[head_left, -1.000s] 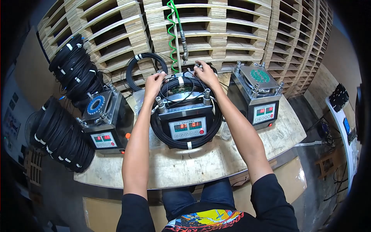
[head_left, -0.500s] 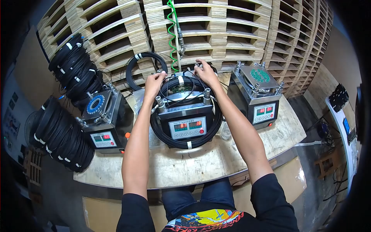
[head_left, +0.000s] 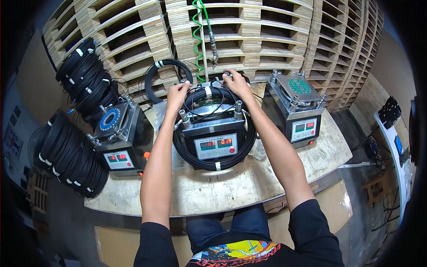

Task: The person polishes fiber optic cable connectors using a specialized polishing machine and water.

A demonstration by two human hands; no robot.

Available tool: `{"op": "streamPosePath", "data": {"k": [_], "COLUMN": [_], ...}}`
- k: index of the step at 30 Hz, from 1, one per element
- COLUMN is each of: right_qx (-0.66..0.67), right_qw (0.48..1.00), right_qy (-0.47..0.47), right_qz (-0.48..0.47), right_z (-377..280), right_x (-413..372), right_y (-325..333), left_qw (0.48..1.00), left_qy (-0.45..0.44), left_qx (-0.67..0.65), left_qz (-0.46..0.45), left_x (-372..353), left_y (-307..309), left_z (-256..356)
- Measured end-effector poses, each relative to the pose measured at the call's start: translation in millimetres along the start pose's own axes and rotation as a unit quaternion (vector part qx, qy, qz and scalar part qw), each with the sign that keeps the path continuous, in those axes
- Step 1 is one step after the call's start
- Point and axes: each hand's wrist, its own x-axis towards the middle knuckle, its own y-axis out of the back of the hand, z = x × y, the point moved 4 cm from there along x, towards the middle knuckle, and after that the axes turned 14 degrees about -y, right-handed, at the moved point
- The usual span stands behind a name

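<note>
A fiber polishing machine (head_left: 216, 146) with a red-digit display stands in front of me, a black cable coil (head_left: 218, 167) looped round it. White ties hold the coil, and loose cable strands cross the machine's top. At the rear left corner, my left hand (head_left: 179, 94) is closed around a metal knob (head_left: 183, 81), which the fingers partly cover. My right hand (head_left: 238, 85) closes its fingers on the rear right knob (head_left: 228, 74), also partly hidden. Two front metal knobs (head_left: 239, 107) show untouched at the near corners.
Similar machines stand left (head_left: 119, 138) and right (head_left: 296, 109) on the wooden table (head_left: 213, 191). Stacked cable coils (head_left: 71, 155) rise at the left, and another coil (head_left: 153, 82) leans behind. A green air hose (head_left: 195, 40) with a metal nozzle (head_left: 214, 53) hangs before wooden pallets (head_left: 275, 31).
My right fingers have curled lower onto the rear right knob; my left hand has barely moved. The hanging nozzle has swung right. The middle display's right reading has changed.
</note>
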Motion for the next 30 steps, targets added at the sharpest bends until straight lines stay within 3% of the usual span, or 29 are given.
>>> {"op": "streamPosePath", "data": {"k": [21,30], "right_qx": [-0.020,0.001], "right_qw": [0.999,1.000], "right_qy": [0.045,0.021], "right_qz": [0.000,-0.015], "right_z": [1.3,8.2], "right_x": [2.6,8.2], "right_y": [-0.8,-2.4], "left_qw": [0.999,0.999], "left_qy": [0.012,0.011], "left_qx": [-0.041,-0.044], "left_qz": [0.013,0.006], "left_x": [-0.4,0.9], "left_y": [0.4,-0.1], "left_z": [-5.7,-10.8]}}
